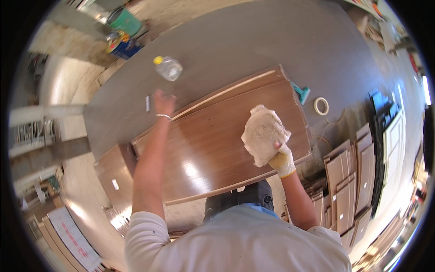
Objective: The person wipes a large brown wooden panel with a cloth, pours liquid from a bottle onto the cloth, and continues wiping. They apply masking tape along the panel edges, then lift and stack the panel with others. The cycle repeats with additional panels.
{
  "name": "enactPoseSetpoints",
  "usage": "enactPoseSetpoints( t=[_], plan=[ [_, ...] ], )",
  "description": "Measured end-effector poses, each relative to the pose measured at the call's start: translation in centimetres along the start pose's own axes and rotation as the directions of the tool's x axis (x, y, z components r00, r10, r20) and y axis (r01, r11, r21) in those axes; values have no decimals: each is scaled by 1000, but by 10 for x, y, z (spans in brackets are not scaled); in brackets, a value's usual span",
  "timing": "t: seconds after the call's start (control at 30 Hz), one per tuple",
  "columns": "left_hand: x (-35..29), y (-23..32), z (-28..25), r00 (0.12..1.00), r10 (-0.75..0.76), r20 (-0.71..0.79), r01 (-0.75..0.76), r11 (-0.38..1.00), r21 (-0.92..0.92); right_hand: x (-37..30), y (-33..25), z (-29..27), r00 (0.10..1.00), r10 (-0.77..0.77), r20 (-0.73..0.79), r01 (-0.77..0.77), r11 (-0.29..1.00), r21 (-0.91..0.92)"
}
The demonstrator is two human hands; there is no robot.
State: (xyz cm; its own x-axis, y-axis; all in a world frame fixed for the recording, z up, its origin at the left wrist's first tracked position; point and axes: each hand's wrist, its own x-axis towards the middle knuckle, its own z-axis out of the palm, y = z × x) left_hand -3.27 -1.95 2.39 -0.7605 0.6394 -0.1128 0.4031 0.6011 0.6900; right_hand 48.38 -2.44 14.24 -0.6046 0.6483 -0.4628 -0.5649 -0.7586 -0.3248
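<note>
My right hand (282,156), in a pale knitted work glove with bare fingertips, grips a fluffy beige polishing cloth (265,133) over a brown wood panel (213,131). The thumb lies on top of the cloth; the other fingers are hidden beneath it. My left hand (164,103), bare with a white band at the wrist, reaches past the panel's far left edge. Slightly blurred, its fingers look apart, with nothing visible in them. Beyond it a clear plastic bottle with a yellow cap (168,69) lies on the grey table (253,41). A small white stick-like piece (147,103) lies left of that hand.
A teal scraper (301,92) and a roll of cream tape (321,106) lie right of the panel. Another brown panel (113,170) stands at the left. Stacked brown panels (342,190) fill the right side. A green bucket (124,21) and blue can (123,46) stand far left.
</note>
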Motion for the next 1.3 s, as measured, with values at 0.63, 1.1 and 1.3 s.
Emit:
enactPoseSetpoints(
  t=[0.63,1.1,1.3],
  plan=[
    [48,144,46,651,691,315,-757,561,334,78,-49,-37,973,-48,-227,83,986,147],
    [-80,278,42,267,828,492,-934,96,345,106,-14,1,961,-157,-228,185,977,107],
    [-75,254,48,201,877,437,-966,102,239,110,0,-3,974,-180,-136,192,978,79]
  ],
)
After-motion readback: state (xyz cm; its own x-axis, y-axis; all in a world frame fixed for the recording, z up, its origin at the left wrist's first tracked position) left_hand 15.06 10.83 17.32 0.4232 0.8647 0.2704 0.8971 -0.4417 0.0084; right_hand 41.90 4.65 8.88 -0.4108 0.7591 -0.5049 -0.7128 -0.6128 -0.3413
